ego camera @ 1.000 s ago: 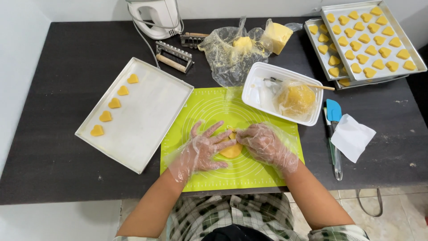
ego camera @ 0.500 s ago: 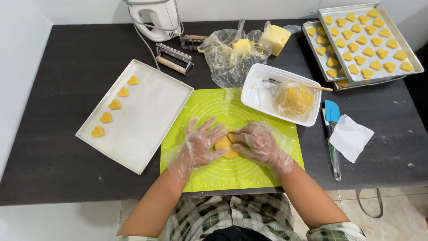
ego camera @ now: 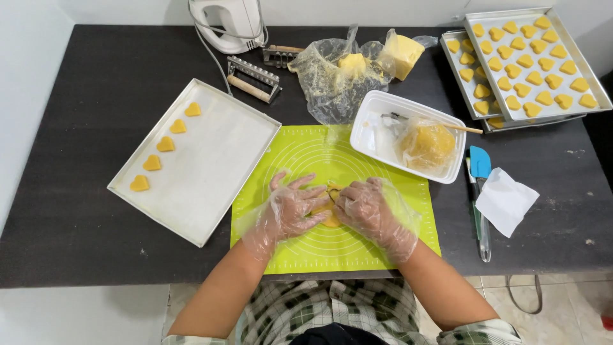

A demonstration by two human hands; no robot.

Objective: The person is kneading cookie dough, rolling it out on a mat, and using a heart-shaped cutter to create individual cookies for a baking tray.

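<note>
Left hand (ego camera: 295,209) and right hand (ego camera: 365,208) in clear plastic gloves, fingers curled together onto a small flat piece of yellow dough (ego camera: 331,219), lying mid lime-green silicone mat (ego camera: 383,243), metal baking tray (ego camera: 211,172) just beside

Five yellow hearts (ego camera: 165,144) are sitting on the left tray (ego camera: 211,185). Two more trays (ego camera: 597,76) are sitting at the right, three trays in all. Two gloved hands (ego camera: 329,209) are pressing one dough piece (ego camera: 332,220). One mat (ego camera: 332,153) is lying there.
</note>
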